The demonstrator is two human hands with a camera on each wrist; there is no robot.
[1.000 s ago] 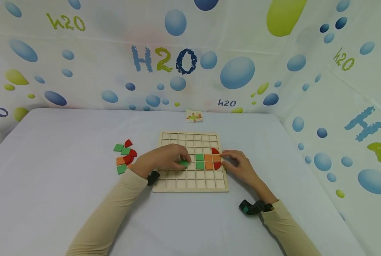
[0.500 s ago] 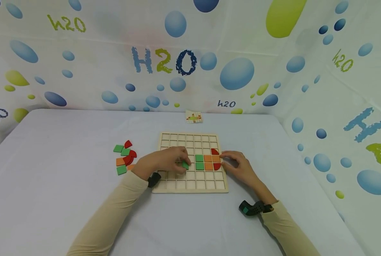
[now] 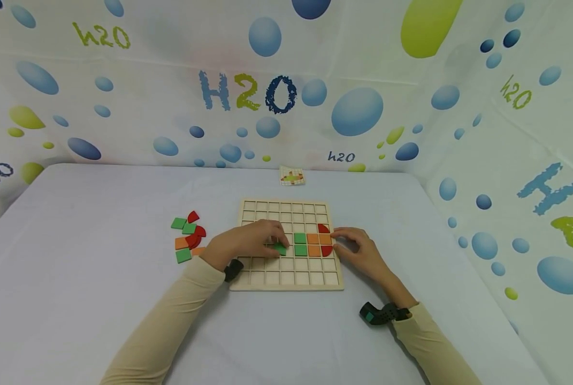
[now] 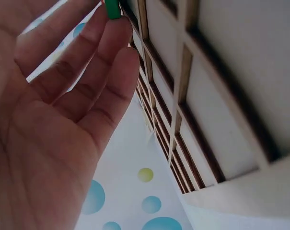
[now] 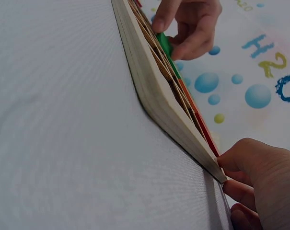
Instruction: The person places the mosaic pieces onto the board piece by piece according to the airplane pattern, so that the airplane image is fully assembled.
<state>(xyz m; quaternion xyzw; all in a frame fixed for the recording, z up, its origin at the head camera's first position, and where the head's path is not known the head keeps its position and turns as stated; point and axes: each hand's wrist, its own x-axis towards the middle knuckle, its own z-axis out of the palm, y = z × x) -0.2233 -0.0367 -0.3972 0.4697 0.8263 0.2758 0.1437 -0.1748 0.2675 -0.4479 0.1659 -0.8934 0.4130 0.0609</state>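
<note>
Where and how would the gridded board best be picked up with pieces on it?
Probably the board by its left and right rims, one hand from each side, held level. It lies flat, its edge looks thick enough to grip, and the pieces sit in open-topped cells, so tilting could spill them. The right hand touches the right rim.

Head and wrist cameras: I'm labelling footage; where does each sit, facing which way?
Head: head-worn, facing forward and down at the square wooden grid board; left hand and right hand show.
Left wrist: worn there, facing board cells; left hand shows.
Right wrist: worn there, facing along the board's side; both hands show.
Shared: head and right wrist, the flat green tile.
</note>
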